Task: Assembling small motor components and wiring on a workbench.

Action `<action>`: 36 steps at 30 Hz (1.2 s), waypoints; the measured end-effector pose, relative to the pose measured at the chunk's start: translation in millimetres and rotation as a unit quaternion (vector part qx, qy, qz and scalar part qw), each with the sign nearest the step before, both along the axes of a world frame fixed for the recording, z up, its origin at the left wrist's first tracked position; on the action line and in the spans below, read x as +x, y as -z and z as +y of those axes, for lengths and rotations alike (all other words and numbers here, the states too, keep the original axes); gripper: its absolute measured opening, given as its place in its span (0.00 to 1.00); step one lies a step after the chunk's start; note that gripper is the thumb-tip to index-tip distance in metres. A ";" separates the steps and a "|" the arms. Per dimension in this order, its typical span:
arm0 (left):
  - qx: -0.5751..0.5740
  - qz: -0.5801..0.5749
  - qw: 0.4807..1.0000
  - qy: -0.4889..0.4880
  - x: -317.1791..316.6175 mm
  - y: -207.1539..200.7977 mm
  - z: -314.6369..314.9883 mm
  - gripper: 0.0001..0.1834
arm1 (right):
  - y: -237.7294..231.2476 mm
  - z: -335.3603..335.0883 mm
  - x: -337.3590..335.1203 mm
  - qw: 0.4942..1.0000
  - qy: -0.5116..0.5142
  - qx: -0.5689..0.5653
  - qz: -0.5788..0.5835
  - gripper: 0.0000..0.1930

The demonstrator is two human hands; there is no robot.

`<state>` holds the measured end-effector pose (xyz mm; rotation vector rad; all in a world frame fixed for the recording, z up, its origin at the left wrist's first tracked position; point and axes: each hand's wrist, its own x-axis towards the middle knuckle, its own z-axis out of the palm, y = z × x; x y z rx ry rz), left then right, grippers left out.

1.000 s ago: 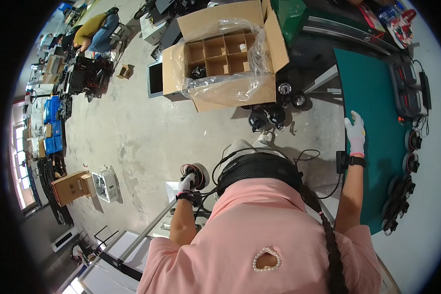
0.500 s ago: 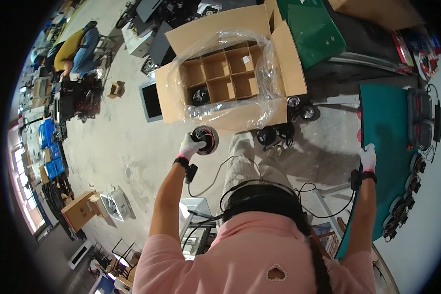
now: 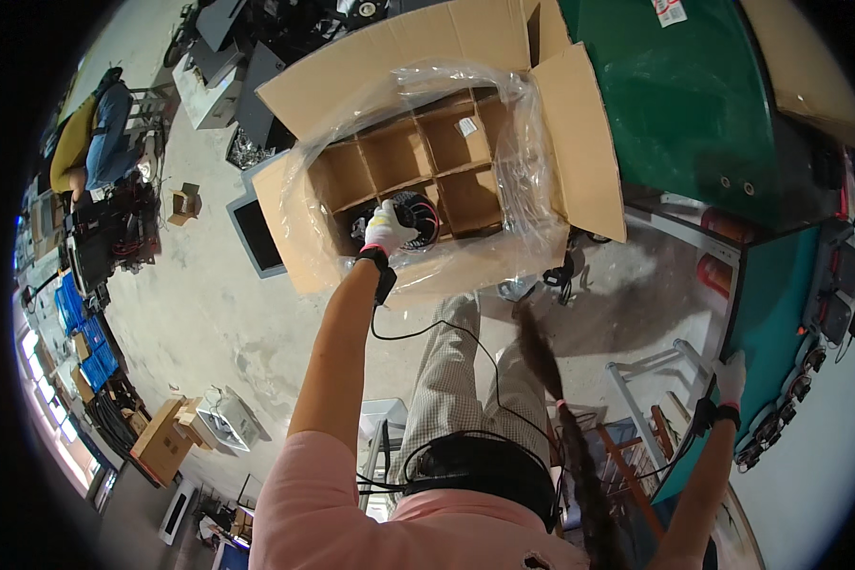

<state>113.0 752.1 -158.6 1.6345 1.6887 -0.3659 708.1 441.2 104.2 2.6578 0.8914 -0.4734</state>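
Note:
My left hand [image 3: 388,229], in a white glove, grips a round black ribbed part [image 3: 416,220] with red wires across its face. It holds the part inside an open cardboard box [image 3: 579,142], over the divider's near row. A dark part [image 3: 359,226] sits in the near-left compartment, mostly covered by my hand. Clear plastic [image 3: 518,180] lines the box and spills over its flaps. Off to the right, my gloved right hand [image 3: 731,378] rests on the edge of a green tabletop [image 3: 769,294], fingers stretched out with nothing visible in them.
Black round parts [image 3: 779,418] line the table's right side. Several dark parts with cables [image 3: 562,277] lie on the floor by the box. A green panel [image 3: 665,95] stands beyond, right of the box. A grey metal frame [image 3: 636,380] is beside my legs. Another person [image 3: 104,133] bends at far left.
My left hand has carried the round black part from beside the box up and over into it. I have moved closer to the box. My right hand still touches the tabletop edge.

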 end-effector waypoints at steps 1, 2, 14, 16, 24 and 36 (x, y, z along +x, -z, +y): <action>-0.006 0.002 1.000 -0.009 -0.8 10.4 4.8 0.44 | 3.6 -4.1 6.7 1.000 0.002 -0.014 0.010 0.23; -0.011 0.004 1.000 -0.017 -2.2 19.9 8.1 0.44 | 7.2 -7.2 9.6 1.000 0.003 -0.018 0.011 0.23; 0.009 0.022 0.999 0.029 17.9 89.4 7.5 0.39 | 7.3 -22.9 24.3 0.999 0.030 -0.038 -0.017 0.25; 0.019 0.031 0.999 0.034 19.7 100.5 5.8 0.38 | 10.0 -24.8 24.5 1.000 0.021 -0.006 0.002 0.25; 0.047 0.048 0.994 0.082 19.2 122.5 1.4 0.37 | 7.2 -28.7 30.6 0.999 0.024 0.002 0.047 0.22; 0.058 0.086 0.983 0.150 24.3 124.1 -2.2 0.39 | 3.9 -25.6 26.0 0.999 0.013 -0.034 -0.008 0.20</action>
